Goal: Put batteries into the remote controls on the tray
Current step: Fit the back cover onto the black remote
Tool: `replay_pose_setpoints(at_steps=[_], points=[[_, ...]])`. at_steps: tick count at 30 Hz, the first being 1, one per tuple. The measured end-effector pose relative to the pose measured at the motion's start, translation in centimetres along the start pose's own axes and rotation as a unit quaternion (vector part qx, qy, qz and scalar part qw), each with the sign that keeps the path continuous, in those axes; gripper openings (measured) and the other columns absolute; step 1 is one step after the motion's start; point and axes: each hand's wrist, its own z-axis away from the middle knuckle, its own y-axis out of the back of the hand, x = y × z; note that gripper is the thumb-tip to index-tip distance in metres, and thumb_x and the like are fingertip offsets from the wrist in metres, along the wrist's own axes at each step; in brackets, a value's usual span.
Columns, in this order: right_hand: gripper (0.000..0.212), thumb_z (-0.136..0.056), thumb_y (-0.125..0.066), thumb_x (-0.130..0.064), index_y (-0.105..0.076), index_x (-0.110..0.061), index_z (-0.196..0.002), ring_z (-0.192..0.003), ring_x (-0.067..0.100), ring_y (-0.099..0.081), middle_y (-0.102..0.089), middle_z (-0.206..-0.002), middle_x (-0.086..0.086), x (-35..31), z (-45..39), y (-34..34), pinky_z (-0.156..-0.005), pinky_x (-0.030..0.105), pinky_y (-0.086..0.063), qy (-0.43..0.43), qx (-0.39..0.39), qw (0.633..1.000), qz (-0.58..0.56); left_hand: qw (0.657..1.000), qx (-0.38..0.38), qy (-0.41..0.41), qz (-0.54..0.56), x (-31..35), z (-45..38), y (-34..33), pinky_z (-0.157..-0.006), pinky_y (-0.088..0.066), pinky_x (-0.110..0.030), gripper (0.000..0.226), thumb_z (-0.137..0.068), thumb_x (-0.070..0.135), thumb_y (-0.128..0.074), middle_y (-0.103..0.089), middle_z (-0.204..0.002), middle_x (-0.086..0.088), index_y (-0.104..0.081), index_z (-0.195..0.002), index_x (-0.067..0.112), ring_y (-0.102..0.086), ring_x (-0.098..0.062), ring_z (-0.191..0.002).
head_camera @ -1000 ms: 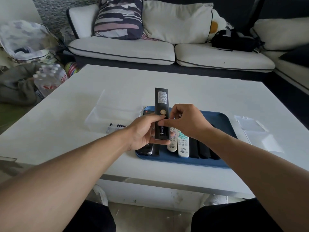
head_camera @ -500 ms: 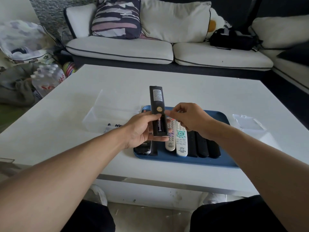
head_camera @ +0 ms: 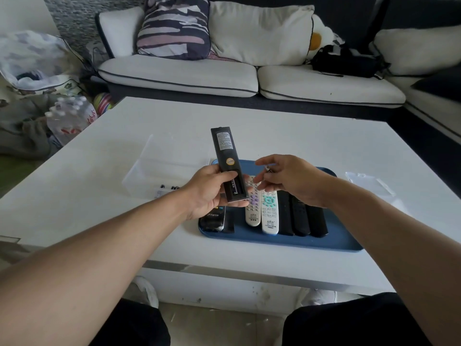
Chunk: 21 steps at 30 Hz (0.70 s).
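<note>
While my left hand grips the slim black remote control back-up, battery bay open, my right hand hovers beside it, fingers loosely spread, above the blue plastic tray.

Little here can be read from my side. On the black remote lying at the lower left of the blue tray, I make out white letters that look like "TMTF". The black remote held up in my left hand at frame centre carries a white printed label and a round gold sticker; their print is too small to read.
</note>
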Motion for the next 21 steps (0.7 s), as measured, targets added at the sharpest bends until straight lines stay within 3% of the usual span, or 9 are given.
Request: replay_pose_setpoints(at_steps=[3,6,10,15,21], points=[[0.016,-0.097,-0.06,-0.001,-0.052,-0.004,-0.11,-0.086,0.025,-0.073,-0.076,-0.103,0.013,0.07,0.13,-0.01,-0.074,0.026,-0.06,0.018,0.007,1.0,0.004,1.0,0.008,0.001,0.004,0.05,-0.05,0.1,-0.084,-0.055,-0.065,0.021,-0.103,0.005,-0.049,-0.072,-0.115,-0.021,-0.057,-0.122,-0.001,-0.067,-0.046,-0.11],[0.012,-0.091,-0.071,-0.011,-0.061,-0.01,-0.098,-0.093,0.024,-0.073,-0.078,-0.099,0.003,0.14,0.22,-0.25,-0.083,0.033,-0.059,0.046,0.029,0.994,0.092,1.0,0.014,-0.002,0.016,0.15,-0.09,0.13,-0.087,-0.056,-0.063,0.024,-0.104,0.006,-0.048,-0.07,-0.119,-0.022,-0.054,-0.126,-0.001,-0.067,-0.046,-0.109],[0.01,-0.08,-0.083,-0.027,-0.077,-0.025,-0.088,-0.08,0.005,-0.066,-0.076,-0.086,-0.009,-0.14,0.7,-0.37,-0.074,0.021,-0.05,0.055,0.057,0.987,0.137,1.0,0.017,-0.009,-0.018,0.19,-0.18,0.61,-0.085,-0.059,-0.056,0.027,-0.104,0.013,-0.051,-0.073,-0.116,-0.013,-0.055,-0.129,0.005,-0.071,-0.037,-0.106],[0.018,-0.087,-0.075,-0.014,-0.069,-0.013,-0.104,-0.085,0.017,-0.069,-0.078,-0.097,0.008,-0.01,0.43,-0.56,-0.078,0.03,-0.051,0.049,0.016,0.999,-0.002,0.999,0.021,-0.012,-0.038,0.17,-0.19,0.68,-0.072,-0.062,-0.045,0.028,-0.102,0.016,-0.056,-0.076,-0.11,-0.011,-0.058,-0.128,0.007,-0.072,-0.034,-0.103],[0.011,-0.096,-0.065,-0.016,-0.063,-0.015,-0.106,-0.08,0.017,-0.069,-0.078,-0.101,0.003,-0.47,0.42,-0.85,-0.068,0.029,-0.046,0.041,0.01,0.999,-0.016,0.998,0.024,-0.005,-0.052,0.02,-0.37,0.7,-0.075,-0.061,-0.046,0.025,-0.101,0.017,-0.057,-0.072,-0.118,-0.018,-0.063,-0.124,0.007,-0.071,-0.036,-0.107]])
